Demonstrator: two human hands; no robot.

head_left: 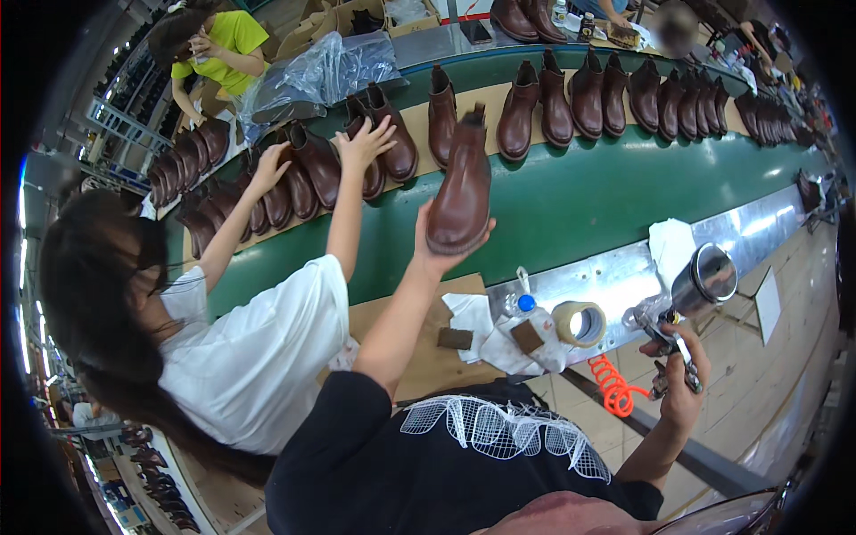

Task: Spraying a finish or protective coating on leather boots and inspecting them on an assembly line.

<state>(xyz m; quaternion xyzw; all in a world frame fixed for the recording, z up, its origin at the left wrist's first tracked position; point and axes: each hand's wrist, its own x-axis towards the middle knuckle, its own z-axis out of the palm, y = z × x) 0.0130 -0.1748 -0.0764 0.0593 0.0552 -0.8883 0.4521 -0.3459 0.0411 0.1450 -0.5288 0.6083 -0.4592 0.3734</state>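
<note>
My left hand (437,250) grips a brown leather ankle boot (461,192) under its toe and sole, holding it up over the green conveyor belt (571,201) with the shaft pointing away from me. On the right, my right hand (685,374) is wrapped round the handle of a metal spray gun (669,334). A silver cup (704,275) is fixed to the gun, and a coiled orange hose (615,388) hangs close by it. The gun is apart from the boot, at the metal ledge's edge. Whether its trigger is pressed I cannot tell.
Rows of brown boots (587,94) stand along the belt's far side. At my left a co-worker (241,357) in white reaches across to boots. A tape roll (580,324), a blue-capped bottle (522,303) and white cloths (473,325) lie on the metal ledge (615,276).
</note>
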